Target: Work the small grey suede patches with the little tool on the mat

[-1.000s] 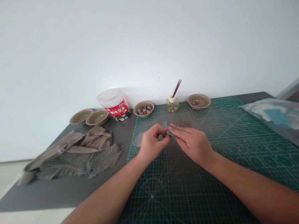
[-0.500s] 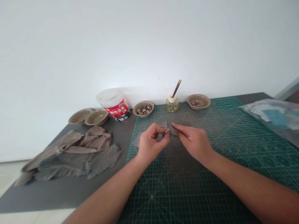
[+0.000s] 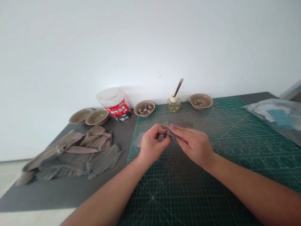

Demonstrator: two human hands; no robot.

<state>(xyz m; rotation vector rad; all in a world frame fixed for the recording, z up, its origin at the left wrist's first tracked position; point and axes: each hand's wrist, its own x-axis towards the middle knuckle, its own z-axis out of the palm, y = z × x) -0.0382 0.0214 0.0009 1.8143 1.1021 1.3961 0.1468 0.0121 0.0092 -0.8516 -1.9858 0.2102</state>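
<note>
Above the green cutting mat [image 3: 155,179], my two hands meet. My left hand [image 3: 154,141] is closed in a pinch, thumb against fingers, around a small brownish stone mostly hidden behind the fingertips. From the right, my right hand [image 3: 195,142] grips a folded dark grey piece of sandpaper [image 3: 172,133] and presses it against the stone. Its fingers lie stretched over the sheet, with the thumb below. On the mat behind the hands are a brownish-grey sheet [image 3: 184,124] and a light grey sheet [image 3: 138,139], partly covered by my left hand.
Along the wall stand a bowl of stones [image 3: 144,115], a reed diffuser [image 3: 174,104], a bowl with several stones [image 3: 201,107] and a red-labelled plastic tub [image 3: 116,108]. Two bowls [image 3: 97,122] and crumpled cloths [image 3: 77,160] lie left. A plastic bag [image 3: 277,117] rests right.
My right hand has shifted slightly left and its fingers have flattened over the sandpaper, which now covers the stone. The left hand keeps its pinch almost in place.
</note>
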